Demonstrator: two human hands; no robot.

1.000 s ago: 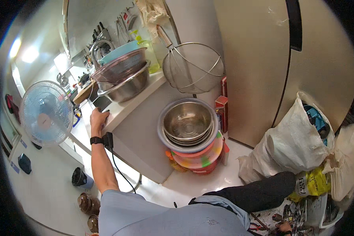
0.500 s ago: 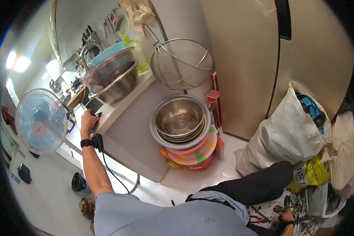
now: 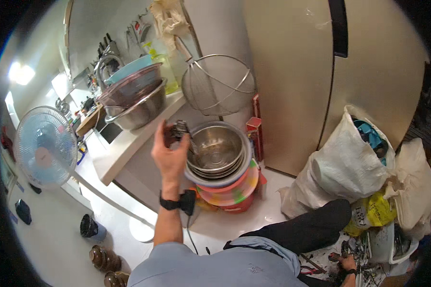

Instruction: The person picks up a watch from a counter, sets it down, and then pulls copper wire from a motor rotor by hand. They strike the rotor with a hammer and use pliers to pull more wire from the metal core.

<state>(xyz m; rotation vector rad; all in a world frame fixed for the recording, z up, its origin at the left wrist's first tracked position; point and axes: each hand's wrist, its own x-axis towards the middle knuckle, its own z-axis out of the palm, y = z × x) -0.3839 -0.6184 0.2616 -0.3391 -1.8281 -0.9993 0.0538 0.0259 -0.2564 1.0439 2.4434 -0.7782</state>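
My left hand [image 3: 170,153] is raised near the corner of the counter, thumb and fingers closed round a small dark object with a shiny, jagged-looking end [image 3: 180,129]; its kind is unclear. Just right of it, a stack of steel bowls [image 3: 218,146] sits in a grey basin [image 3: 246,167], apart from the hand as far as I can tell. Down at the lower right, my right hand [image 3: 348,262] is closed on a small dark and orange-red thing [image 3: 335,257], too small to name. Beside it lie red-handled pliers [image 3: 311,270] among scattered tools on the floor.
A counter [image 3: 134,150] at the left bears stacked basins [image 3: 134,93]. A standing fan [image 3: 45,148] is farther left. A mesh strainer [image 3: 219,85] hangs behind the bowls. The fridge [image 3: 292,86], a full white sack [image 3: 330,165] and a grey tub [image 3: 383,248] line the right.
My left hand has lifted off the counter edge and moved right to beside the bowls, carrying the small dark object. My right hand stays low among the tools. The view has shifted slightly.
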